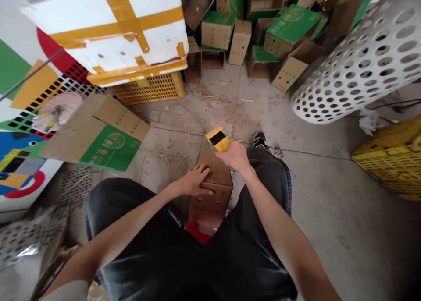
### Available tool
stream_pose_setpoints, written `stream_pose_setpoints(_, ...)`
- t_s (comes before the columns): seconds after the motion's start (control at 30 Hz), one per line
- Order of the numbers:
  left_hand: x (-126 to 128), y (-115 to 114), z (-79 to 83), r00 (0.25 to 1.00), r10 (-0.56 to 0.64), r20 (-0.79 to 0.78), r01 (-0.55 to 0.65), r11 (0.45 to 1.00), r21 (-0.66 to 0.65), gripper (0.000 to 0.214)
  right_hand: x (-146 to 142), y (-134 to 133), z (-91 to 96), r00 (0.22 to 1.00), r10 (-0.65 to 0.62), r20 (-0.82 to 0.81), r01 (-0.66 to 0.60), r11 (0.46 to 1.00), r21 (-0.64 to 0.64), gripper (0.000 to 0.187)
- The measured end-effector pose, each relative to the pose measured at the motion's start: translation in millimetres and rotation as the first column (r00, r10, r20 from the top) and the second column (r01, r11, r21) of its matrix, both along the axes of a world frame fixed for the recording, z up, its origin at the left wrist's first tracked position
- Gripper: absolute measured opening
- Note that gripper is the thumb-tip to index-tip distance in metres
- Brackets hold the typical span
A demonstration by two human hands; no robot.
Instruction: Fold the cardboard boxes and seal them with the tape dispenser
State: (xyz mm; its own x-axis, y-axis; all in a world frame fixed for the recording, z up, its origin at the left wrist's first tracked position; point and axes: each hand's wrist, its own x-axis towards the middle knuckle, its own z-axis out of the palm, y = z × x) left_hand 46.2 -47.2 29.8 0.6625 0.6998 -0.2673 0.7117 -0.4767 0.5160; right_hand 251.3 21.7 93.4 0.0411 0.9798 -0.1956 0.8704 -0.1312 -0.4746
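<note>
The brown cardboard carton (pixel 217 171) sits between the person's knees (pixel 113 196), its upper face closed; whether it's fastened I can't tell. The left hand (pixel 194 181) lies spread on it, gripping nothing; the right hand (pixel 237 155) clasps a yellow hand tool (pixel 215 136) nearby. Beyond, green-printed cartons (pixel 219 31) lie jumbled, several gaping.

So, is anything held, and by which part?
The right grip holds a yellow plastic tape dispenser by its near end; the left grip rests on a brown rectangular cardboard box.
</note>
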Motion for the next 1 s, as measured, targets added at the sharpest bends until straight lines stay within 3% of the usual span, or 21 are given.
stream_pose_setpoints(0.1,0.1,1.5,-2.1,0.999,-0.028,0.043,0.028,1.0,0.004,0.074,0.6,-0.3,-0.8,1.0,0.009,0.002,-0.009,1.0,0.014,0.05)
stream_pose_setpoints(0.33,-5.1,9.5,-10.0,0.991,-0.102,0.091,0.102,0.995,0.009,0.097,1.1,-0.6,0.3,1.0,0.003,0.008,-0.003,1.0,0.008,0.05)
stream_pose_setpoints(0.43,-9.5,13.9,-9.8,0.989,-0.104,0.105,0.106,0.994,-0.011,0.09,1.1,-0.7,0.5,1.0,0.0,0.003,0.0,1.0,0.003,0.05)
stream_pose_setpoints(0.5,-9.6,16.3,-11.1,0.989,-0.093,0.119,0.097,0.995,-0.027,0.072,1.2,-0.9,0.2,1.0,0.001,-0.001,-0.001,1.0,0.006,0.05)
stream_pose_setpoints(0.6,-4.3,18.6,-18.0,0.997,-0.007,0.077,0.007,1.0,-0.009,0.045,0.9,-1.5,-0.1,1.0,0.005,0.007,-0.005,1.0,0.013,0.051)
stream_pose_setpoints(0.7,3.2,19.6,-28.6,0.987,0.153,-0.046,-0.149,0.986,0.078,0.034,0.1,-1.9,0.5,1.0,0.007,0.025,-0.007,1.0,0.01,0.052)
stream_pose_setpoints(0.83,8.9,21.0,-40.8,0.949,0.279,-0.145,-0.267,0.959,0.094,0.04,-0.6,-1.5,1.9,1.0,0.013,0.026,-0.013,1.0,0.003,0.052)
stream_pose_setpoints(1.0,7.1,29.2,-47.2,0.945,0.247,-0.215,-0.258,0.966,-0.026,0.053,0.5,-1.7,2.6,0.999,0.012,0.031,-0.012,1.0,0.005,0.052)
